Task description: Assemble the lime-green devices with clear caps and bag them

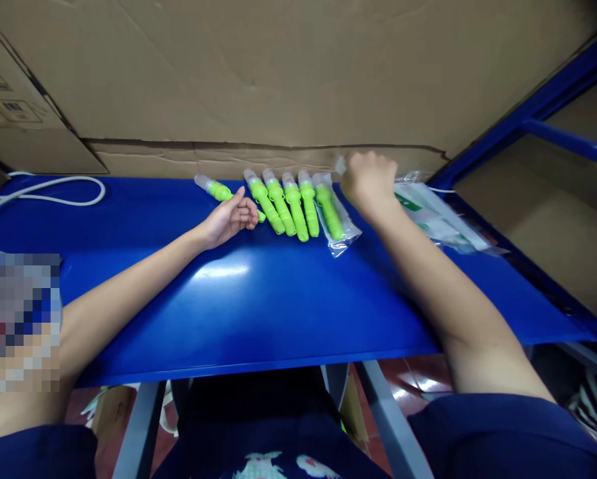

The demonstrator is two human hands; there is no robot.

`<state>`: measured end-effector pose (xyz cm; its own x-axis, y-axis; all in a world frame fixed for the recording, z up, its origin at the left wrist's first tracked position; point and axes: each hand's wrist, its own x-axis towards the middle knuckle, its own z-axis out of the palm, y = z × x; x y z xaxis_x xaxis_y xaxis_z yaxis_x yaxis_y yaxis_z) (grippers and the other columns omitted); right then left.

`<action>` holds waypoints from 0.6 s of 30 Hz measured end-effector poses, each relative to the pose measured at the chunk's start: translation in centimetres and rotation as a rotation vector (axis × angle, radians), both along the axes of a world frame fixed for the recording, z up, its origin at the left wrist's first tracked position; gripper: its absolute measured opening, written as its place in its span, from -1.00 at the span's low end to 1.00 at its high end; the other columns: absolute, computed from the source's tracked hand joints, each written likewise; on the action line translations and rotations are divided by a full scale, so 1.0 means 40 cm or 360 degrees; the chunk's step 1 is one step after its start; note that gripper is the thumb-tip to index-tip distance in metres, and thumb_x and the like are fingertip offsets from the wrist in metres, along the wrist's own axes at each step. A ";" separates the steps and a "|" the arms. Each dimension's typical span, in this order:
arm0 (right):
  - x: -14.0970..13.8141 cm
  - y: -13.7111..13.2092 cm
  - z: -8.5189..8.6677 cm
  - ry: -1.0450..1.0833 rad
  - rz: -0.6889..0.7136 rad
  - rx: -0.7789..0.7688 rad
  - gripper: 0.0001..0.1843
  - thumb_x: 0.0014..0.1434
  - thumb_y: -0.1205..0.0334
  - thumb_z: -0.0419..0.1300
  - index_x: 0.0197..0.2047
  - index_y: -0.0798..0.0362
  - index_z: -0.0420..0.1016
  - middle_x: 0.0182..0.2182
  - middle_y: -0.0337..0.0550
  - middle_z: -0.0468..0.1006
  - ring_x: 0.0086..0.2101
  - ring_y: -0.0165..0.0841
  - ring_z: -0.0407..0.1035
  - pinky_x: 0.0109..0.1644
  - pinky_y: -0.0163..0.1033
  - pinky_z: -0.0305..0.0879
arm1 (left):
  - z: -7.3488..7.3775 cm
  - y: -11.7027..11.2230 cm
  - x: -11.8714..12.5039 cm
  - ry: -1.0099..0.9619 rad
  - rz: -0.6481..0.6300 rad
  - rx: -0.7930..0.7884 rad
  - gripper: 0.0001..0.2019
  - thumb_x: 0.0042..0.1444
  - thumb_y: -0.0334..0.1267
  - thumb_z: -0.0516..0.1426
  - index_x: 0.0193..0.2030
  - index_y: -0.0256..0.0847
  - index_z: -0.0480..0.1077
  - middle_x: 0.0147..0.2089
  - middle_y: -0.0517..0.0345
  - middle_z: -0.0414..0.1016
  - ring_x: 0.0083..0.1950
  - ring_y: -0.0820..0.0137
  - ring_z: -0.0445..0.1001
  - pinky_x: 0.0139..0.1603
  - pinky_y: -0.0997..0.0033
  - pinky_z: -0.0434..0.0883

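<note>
Where the table [278, 299] meets the cardboard [278, 80], upper centre of frame, a row [288, 203] of four green tubes with clear caps lies side by side, caps toward the cardboard. Touching the row's right end is a bagged tube [331, 213], same kind, inside a clear sleeve. A stray tube [214, 189] lies apart at the left, slanted.

Step, as judged: tubes are being lined up and sleeved one at a time; one sleeved, four bare, one out of line. The next move calls for a fresh sleeve held open in one hand and a bare tube fed in by the other.

Grip, left hand [228, 218]: rests on the table, fingers loosely curled, not closed on anything; fingertips at the near end of the row's leftmost tube, seemingly touching it.

Grip, right hand [371, 181]: closed into a fist just right of the bagged tube's cap end. A pale, blurred bit pokes out on its left; cannot tell what it is.

Bags [438, 216], a flat clear pile with green print, lie just right of that fist. A white cable [53, 193] loops at the upper left.
</note>
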<state>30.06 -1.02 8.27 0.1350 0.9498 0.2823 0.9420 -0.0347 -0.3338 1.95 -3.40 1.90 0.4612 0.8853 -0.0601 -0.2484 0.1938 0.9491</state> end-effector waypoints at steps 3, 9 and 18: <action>-0.101 -0.059 -0.004 -0.0346 0.0527 0.0303 -0.80 0.30 0.51 0.08 -0.11 0.16 0.50 -0.25 0.14 0.58 0.04 0.07 0.50 0.28 0.32 0.19 | -0.002 0.004 -0.001 -0.0002 -0.0028 -0.0001 -0.29 0.32 0.38 0.01 -0.53 -0.25 0.43 -0.54 0.11 0.46 -0.49 0.48 0.40 -0.37 0.48 0.34; -0.181 -0.145 -0.063 -0.0281 0.1960 0.0667 -0.66 0.54 0.12 -0.06 -0.04 -0.11 0.55 0.03 -0.13 0.66 0.06 -0.22 0.53 0.30 0.16 0.38 | -0.014 0.020 -0.015 -0.0074 -0.0203 -0.0071 -0.25 0.27 0.47 -0.04 -0.21 -0.27 0.55 -0.50 0.08 0.51 -0.44 0.32 0.51 -0.35 0.37 0.40; -0.207 -0.139 -0.129 -0.0216 0.1632 0.0879 -0.67 0.52 0.18 -0.05 0.09 -0.07 0.52 0.30 -0.01 0.47 0.34 -0.14 0.30 0.32 0.20 0.31 | -0.010 0.012 -0.021 -0.0314 -0.0077 -0.0165 -0.68 0.43 -0.09 0.11 0.09 -0.28 0.52 -0.21 0.08 0.69 -0.24 0.36 0.65 -0.08 0.38 0.53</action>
<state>21.77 -6.58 3.11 -0.6856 0.3403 0.6435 0.4737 0.8798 0.0394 1.11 -2.92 1.49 0.5145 0.8558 -0.0540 -0.4151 0.3037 0.8576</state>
